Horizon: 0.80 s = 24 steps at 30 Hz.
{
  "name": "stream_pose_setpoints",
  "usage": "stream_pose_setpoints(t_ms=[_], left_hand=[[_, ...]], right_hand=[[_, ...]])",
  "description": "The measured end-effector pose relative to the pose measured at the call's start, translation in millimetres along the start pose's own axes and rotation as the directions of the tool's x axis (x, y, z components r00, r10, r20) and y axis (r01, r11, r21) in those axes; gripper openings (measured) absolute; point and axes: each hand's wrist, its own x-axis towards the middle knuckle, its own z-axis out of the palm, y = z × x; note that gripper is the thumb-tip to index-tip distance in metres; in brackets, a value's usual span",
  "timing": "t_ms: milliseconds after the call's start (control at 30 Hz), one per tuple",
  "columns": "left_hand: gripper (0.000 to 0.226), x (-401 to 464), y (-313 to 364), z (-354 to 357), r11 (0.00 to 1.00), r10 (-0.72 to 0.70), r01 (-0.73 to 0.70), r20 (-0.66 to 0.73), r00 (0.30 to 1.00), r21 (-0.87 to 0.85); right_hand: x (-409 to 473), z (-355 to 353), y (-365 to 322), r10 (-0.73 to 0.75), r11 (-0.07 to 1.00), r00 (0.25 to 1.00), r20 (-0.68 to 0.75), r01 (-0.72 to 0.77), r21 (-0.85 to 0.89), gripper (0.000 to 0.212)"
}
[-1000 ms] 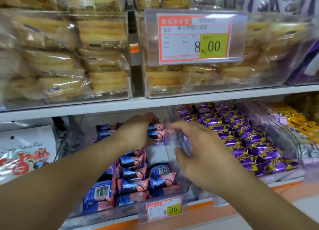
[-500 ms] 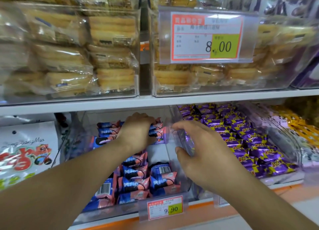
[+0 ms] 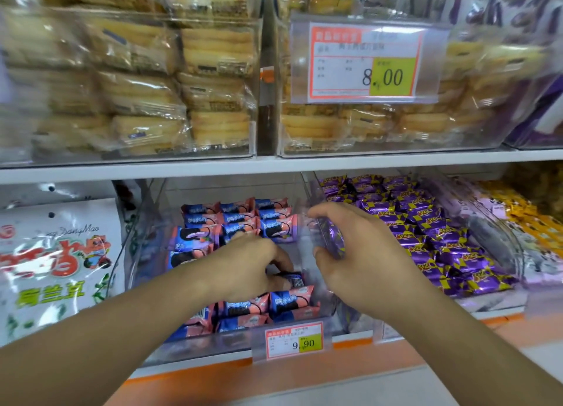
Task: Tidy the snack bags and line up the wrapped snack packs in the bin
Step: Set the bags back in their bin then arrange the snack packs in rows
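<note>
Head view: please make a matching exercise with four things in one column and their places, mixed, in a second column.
Things:
1. blue-and-pink snack packs
2. purple snack packs
3. 8.00 price tag
4. white snack bag

Places:
A. upper shelf bin front
B. far left, lower shelf
C. bin right of the right hand
D. bin under the left hand

Pairs: 1-D, 2-C, 3-A, 4-B

Two bare forearms, left grip [image 3: 253,265] and right grip [image 3: 362,259], no sleeves visible.
</note>
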Motion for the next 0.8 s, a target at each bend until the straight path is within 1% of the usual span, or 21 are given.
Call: stream_pose_setpoints(t_ms=[167, 267, 333, 467, 600, 700, 733, 800], left_hand=[[0.043, 7.7, 5.8, -2.6, 0.993, -0.063, 0.066, 0.036, 0.997, -0.095], [0.034, 12.0, 10.5, 0.5, 0.994, -0.066, 0.068, 0.019, 0.998, -0.09], [0.027, 14.4, 11.0, 2.6, 0.991, -0.082, 0.08, -0.019, 0.996, -0.11], [0.02, 14.8, 9.1, 5.5, 0.966, -0.14, 0.114, -0.099, 0.985, -0.232], [0.016, 4.6, 13.5, -0.1, 0.936, -0.201, 0.117, -0.232, 0.952, -0.331], [0.017, -12.6, 19.2, -17.1, 0.854, -0.303, 0.086, -0.354, 0.885, -0.514], [0.017, -20.4, 20.6, -24.0, 0.803, -0.346, 0.059, -0.384, 0.856, -0.593], [0.017, -39.9, 22.9, -36.4, 0.645, -0.423, -0.026, -0.385, 0.821, -0.764]], right_hand=[[-1.3, -1.4, -0.4, 0.006, 1.0, 1.0, 0.006, -0.006, -0.001, 0.05], [-1.0, -0.8, 1.0, 0.01, 1.0, 1.0, 0.006, -0.01, -0.001, 0.049], [-0.5, -0.3, 2.1, 0.01, 1.0, 1.0, 0.0, -0.01, -0.001, 0.048], [-0.7, -0.3, 2.6, 0.014, 1.0, 1.0, 0.003, -0.015, 0.003, 0.049], [-0.8, -0.9, 0.6, 0.023, 1.0, 1.0, 0.004, -0.023, 0.019, 0.048], [-1.1, -2.1, -2.7, 0.027, 0.999, 1.0, -0.003, -0.027, 0.033, 0.048], [-1.4, -2.9, -3.8, 0.022, 0.999, 1.0, -0.02, -0.022, 0.046, 0.047], [-1.9, -4.3, -8.2, 0.016, 0.996, 0.998, -0.062, -0.01, 0.094, 0.044]])
